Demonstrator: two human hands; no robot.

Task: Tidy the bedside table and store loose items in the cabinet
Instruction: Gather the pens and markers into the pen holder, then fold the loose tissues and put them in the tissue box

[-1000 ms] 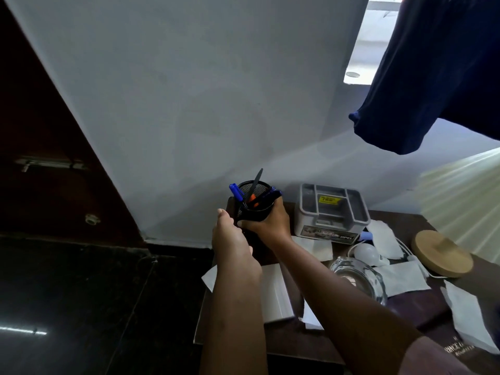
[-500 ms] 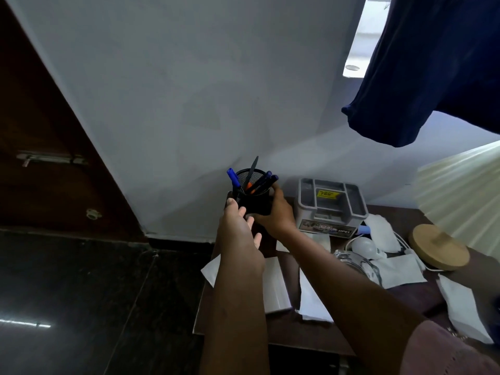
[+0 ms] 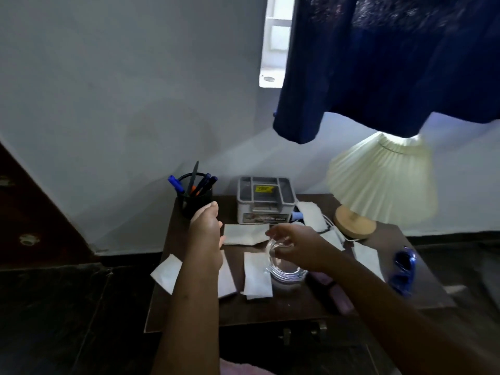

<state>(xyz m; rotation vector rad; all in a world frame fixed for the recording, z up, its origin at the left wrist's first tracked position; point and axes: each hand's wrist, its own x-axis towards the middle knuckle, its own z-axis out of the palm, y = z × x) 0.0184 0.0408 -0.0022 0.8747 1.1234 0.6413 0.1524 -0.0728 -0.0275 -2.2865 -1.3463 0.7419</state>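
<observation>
against the far wall, a dark bedside table [image 3: 297, 307] carries a pleated lamp [image 3: 378, 182] at far right, a grey organiser box [image 3: 265, 198] at the far middle and a black pen holder [image 3: 193, 198] at the far left corner, with white paper slips [image 3: 255, 277] scattered across the top and blue sunglasses [image 3: 403, 269] near the right edge. the left hand [image 3: 207, 231] hovers just near the pen holder, loosely curled and holding nothing visible, while the right hand [image 3: 297, 247] rests its fingers on the rim of a clear glass ashtray [image 3: 286, 272] at the table's middle; whether it truly grips is unclear.
</observation>
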